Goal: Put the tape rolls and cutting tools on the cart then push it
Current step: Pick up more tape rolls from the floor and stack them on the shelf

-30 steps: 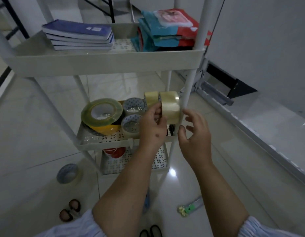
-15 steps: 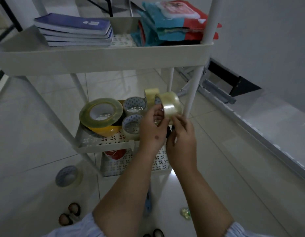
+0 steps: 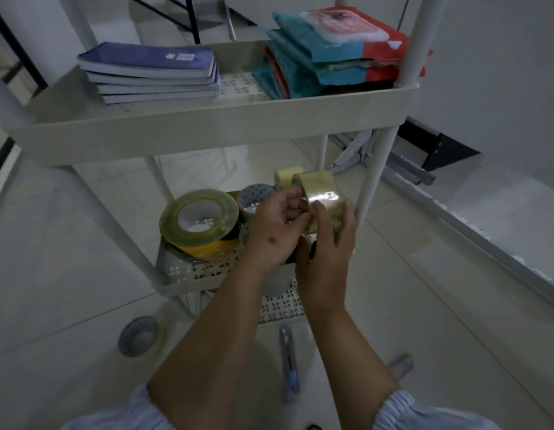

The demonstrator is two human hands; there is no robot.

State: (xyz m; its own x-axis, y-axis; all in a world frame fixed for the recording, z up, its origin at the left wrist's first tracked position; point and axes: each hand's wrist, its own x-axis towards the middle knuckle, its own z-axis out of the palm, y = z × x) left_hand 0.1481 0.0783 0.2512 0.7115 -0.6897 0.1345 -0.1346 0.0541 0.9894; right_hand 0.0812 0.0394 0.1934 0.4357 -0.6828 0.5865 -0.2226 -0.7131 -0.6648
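Observation:
A white three-tier cart (image 3: 207,125) stands in front of me. Over the right end of its middle shelf, my left hand (image 3: 271,231) and my right hand (image 3: 326,243) both grip a clear tape roll (image 3: 322,193), held on edge. Another yellowish roll (image 3: 283,176) stands just behind it. A big clear roll (image 3: 199,217) leans on a yellow one at the shelf's left, next to two patterned-core rolls (image 3: 255,195). On the floor lie a tape roll (image 3: 140,336), a blue utility knife (image 3: 289,363) and a grey cutter (image 3: 401,366).
The cart's top shelf holds stacked blue notebooks (image 3: 151,72) and red-and-teal packets (image 3: 337,51). A white cart post (image 3: 376,181) stands just right of my hands. A raised white ledge (image 3: 486,231) runs along the right; black metal legs show at the back.
My right hand closed in from the right and took hold of the clear roll that my left hand held. The view shifted, revealing the knife and cutter on the floor.

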